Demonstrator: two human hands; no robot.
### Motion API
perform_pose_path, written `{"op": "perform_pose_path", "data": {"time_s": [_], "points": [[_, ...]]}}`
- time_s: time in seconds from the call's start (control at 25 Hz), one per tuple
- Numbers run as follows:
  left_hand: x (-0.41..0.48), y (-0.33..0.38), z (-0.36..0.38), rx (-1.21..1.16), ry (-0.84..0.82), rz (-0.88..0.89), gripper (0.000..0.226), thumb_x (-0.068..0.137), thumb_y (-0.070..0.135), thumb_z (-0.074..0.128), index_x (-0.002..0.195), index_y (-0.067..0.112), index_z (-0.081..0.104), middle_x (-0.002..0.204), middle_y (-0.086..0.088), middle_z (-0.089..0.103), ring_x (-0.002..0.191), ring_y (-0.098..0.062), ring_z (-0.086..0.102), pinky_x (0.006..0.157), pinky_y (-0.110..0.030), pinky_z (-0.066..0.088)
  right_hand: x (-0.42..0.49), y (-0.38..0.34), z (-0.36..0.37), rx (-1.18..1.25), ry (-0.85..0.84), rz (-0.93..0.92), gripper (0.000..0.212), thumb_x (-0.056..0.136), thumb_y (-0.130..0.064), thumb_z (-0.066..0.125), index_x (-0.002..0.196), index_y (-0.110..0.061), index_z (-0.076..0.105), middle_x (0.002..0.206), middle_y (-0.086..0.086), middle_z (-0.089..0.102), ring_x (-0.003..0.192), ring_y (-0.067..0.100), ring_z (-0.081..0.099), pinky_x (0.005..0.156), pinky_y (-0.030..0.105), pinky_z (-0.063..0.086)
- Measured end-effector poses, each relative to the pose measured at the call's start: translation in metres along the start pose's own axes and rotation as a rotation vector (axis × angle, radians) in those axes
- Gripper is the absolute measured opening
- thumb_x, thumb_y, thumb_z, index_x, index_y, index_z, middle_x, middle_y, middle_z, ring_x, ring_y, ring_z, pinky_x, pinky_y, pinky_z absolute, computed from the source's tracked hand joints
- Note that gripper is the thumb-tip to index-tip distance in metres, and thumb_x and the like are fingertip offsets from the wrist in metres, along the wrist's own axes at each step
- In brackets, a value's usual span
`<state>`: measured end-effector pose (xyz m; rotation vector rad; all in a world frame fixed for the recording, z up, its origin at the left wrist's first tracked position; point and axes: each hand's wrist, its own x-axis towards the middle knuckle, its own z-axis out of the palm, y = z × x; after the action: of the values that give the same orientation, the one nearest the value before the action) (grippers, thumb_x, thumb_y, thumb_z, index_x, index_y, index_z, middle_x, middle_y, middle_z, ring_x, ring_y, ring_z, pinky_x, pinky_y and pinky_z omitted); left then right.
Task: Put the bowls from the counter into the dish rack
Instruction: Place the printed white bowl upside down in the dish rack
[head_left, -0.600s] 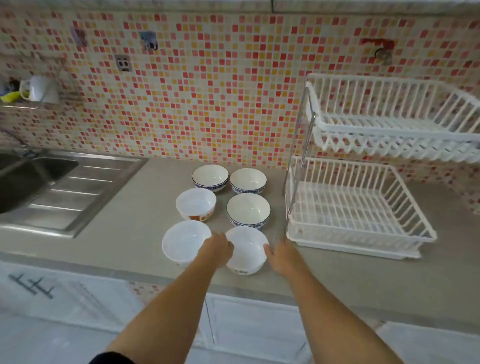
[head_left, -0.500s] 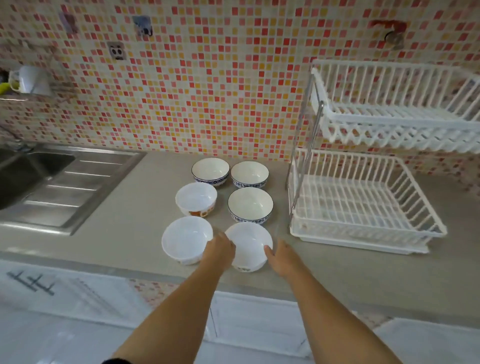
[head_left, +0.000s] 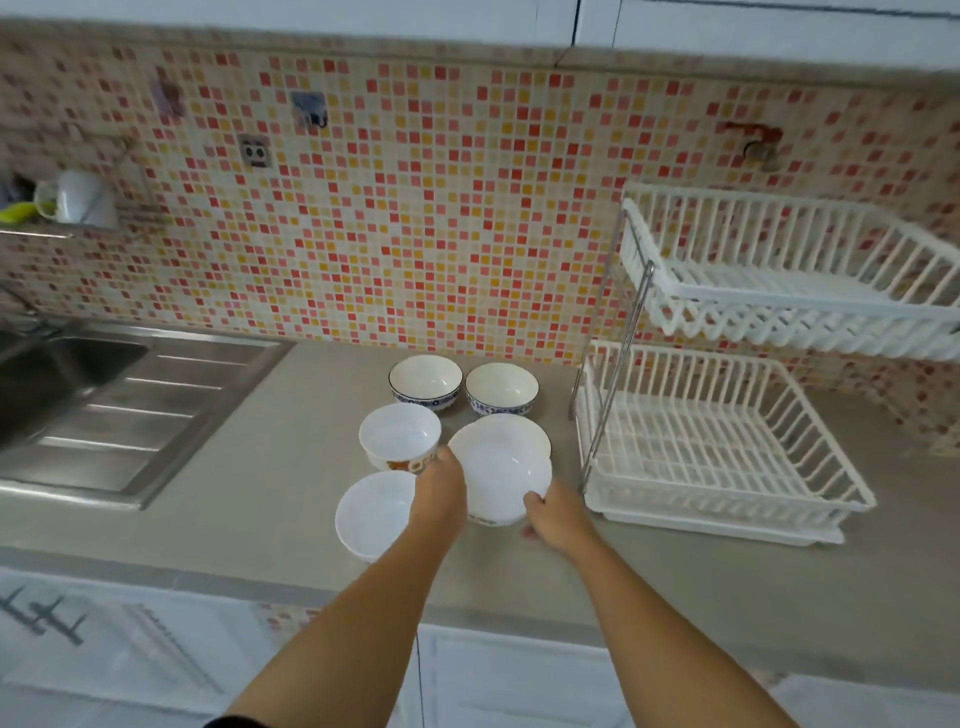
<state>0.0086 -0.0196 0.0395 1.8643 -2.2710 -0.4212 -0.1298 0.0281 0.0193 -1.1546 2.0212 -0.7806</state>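
Head view. Your hands hold one white bowl (head_left: 501, 470) between them, tilted with its mouth toward the far wall. Your left hand (head_left: 440, 493) grips its left rim; your right hand (head_left: 556, 514) cups its near-right side, fingers under the wall. I cannot tell whether the bowl is clear of the counter (head_left: 260, 493). It overlaps the blue-rimmed bowl (head_left: 530, 428) behind it, of which only a far sliver of rim shows.

Other bowls sit upright on the counter. A plain white bowl (head_left: 371, 517) sits at the near left, partly covered by your left forearm. An orange-patterned bowl (head_left: 399, 436) is just beyond it, touching or nearly touching your left hand. Two blue-patterned bowls stand side by side at the far end: back-left bowl (head_left: 426, 382) and back-right bowl (head_left: 501, 388).

The rack (head_left: 717, 441) stands to the right of the bowls, white, two tiers on a metal post. The lower tier is near the held bowl, the upper tier (head_left: 779, 270) further right and higher.

A steel sink (head_left: 130, 405) with drainboard lies far left. Mosaic tiles (head_left: 415, 208) cover the wall behind.
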Motion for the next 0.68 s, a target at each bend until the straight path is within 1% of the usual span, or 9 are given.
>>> {"op": "perform_pose_path", "data": {"time_s": [0.08, 0.12, 0.16, 0.24, 0.32, 0.44, 0.52, 0.6, 0.68], "points": [[0.003, 0.012, -0.039, -0.14, 0.093, -0.007, 0.036, 0.095, 0.002, 0.039, 0.131, -0.001, 0.038, 0.115, -0.014, 0.06, 0.11, -0.032, 0.06, 0.088, -0.033, 0.048, -0.004, -0.036, -0.015, -0.012, 0.142, -0.059, 0.042, 0.089, -0.018, 0.045, 0.128, -0.002, 0.042, 0.116, 0.016, 0.061, 0.078, 0.025, 0.07, 0.071, 0.03, 0.056], [0.003, 0.021, -0.06, -0.25, 0.15, 0.003, 0.037, 0.095, 0.001, 0.04, 0.131, 0.0, 0.038, 0.116, -0.016, 0.062, 0.109, -0.033, 0.061, 0.089, -0.037, 0.049, -0.007, -0.055, -0.025, -0.024, 0.226, -0.076, 0.045, 0.088, -0.019, 0.047, 0.13, -0.004, 0.038, 0.119, 0.016, 0.06, 0.091, 0.031, 0.067, 0.077, 0.035, 0.054], [0.003, 0.03, -0.08, -0.359, 0.211, 0.024, 0.037, 0.095, 0.002, 0.04, 0.132, 0.003, 0.038, 0.118, -0.017, 0.062, 0.107, -0.033, 0.062, 0.09, -0.041, 0.051, -0.011, -0.074, -0.036, -0.011, 0.301, -0.094, 0.047, 0.089, -0.018, 0.047, 0.133, -0.006, 0.035, 0.122, 0.016, 0.058, 0.098, 0.032, 0.063, 0.078, 0.035, 0.052], [0.001, 0.05, -0.113, -0.558, 0.318, 0.079, 0.039, 0.096, 0.009, 0.041, 0.135, 0.01, 0.036, 0.12, -0.012, 0.061, 0.102, -0.029, 0.062, 0.089, -0.041, 0.054, -0.017, -0.108, -0.064, 0.075, 0.407, -0.176, 0.047, 0.091, -0.01, 0.045, 0.136, -0.008, 0.03, 0.122, 0.014, 0.057, 0.095, 0.03, 0.06, 0.069, 0.031, 0.047], [0.004, 0.07, -0.142, -0.712, 0.461, 0.152, 0.038, 0.098, 0.016, 0.04, 0.135, 0.015, 0.037, 0.12, -0.009, 0.061, 0.092, -0.02, 0.058, 0.081, -0.035, 0.053, -0.02, -0.136, -0.099, 0.129, 0.497, -0.292, 0.045, 0.093, -0.006, 0.043, 0.135, -0.01, 0.028, 0.113, 0.01, 0.057, 0.084, 0.027, 0.058, 0.057, 0.027, 0.043], [0.014, 0.099, -0.172, -0.761, 0.639, 0.331, 0.039, 0.095, 0.025, 0.046, 0.133, 0.019, 0.038, 0.117, -0.002, 0.058, 0.088, -0.015, 0.059, 0.074, -0.029, 0.057, -0.024, -0.162, -0.154, 0.171, 0.618, -0.462, 0.036, 0.096, -0.009, 0.043, 0.129, -0.01, 0.029, 0.099, 0.004, 0.056, 0.07, 0.017, 0.056, 0.049, 0.022, 0.041], [0.021, 0.125, -0.187, -0.796, 0.66, 0.479, 0.029, 0.096, 0.029, 0.046, 0.123, 0.021, 0.04, 0.111, 0.001, 0.056, 0.086, -0.015, 0.062, 0.064, -0.016, 0.056, -0.023, -0.168, -0.196, 0.139, 0.693, -0.576, 0.031, 0.097, -0.009, 0.041, 0.126, -0.007, 0.031, 0.09, -0.004, 0.048, 0.069, 0.01, 0.052, 0.05, 0.017, 0.04], [0.028, 0.154, -0.205, -0.828, 0.633, 0.601, 0.017, 0.098, 0.031, 0.042, 0.112, 0.022, 0.042, 0.104, 0.002, 0.057, 0.082, -0.012, 0.061, 0.056, -0.012, 0.053, -0.022, -0.165, -0.239, 0.105, 0.754, -0.707, 0.027, 0.098, -0.009, 0.041, 0.123, -0.006, 0.034, 0.092, -0.003, 0.048, 0.078, 0.017, 0.057, 0.053, 0.02, 0.042], [0.037, 0.176, -0.223, -0.763, 0.634, 0.709, 0.025, 0.096, 0.035, 0.044, 0.117, 0.021, 0.043, 0.114, -0.002, 0.059, 0.093, -0.012, 0.061, 0.07, -0.021, 0.057, -0.017, -0.154, -0.278, 0.021, 0.794, -0.84, 0.033, 0.096, -0.008, 0.043, 0.128, -0.008, 0.035, 0.101, 0.002, 0.054, 0.083, 0.02, 0.058, 0.055, 0.02, 0.042]]}}
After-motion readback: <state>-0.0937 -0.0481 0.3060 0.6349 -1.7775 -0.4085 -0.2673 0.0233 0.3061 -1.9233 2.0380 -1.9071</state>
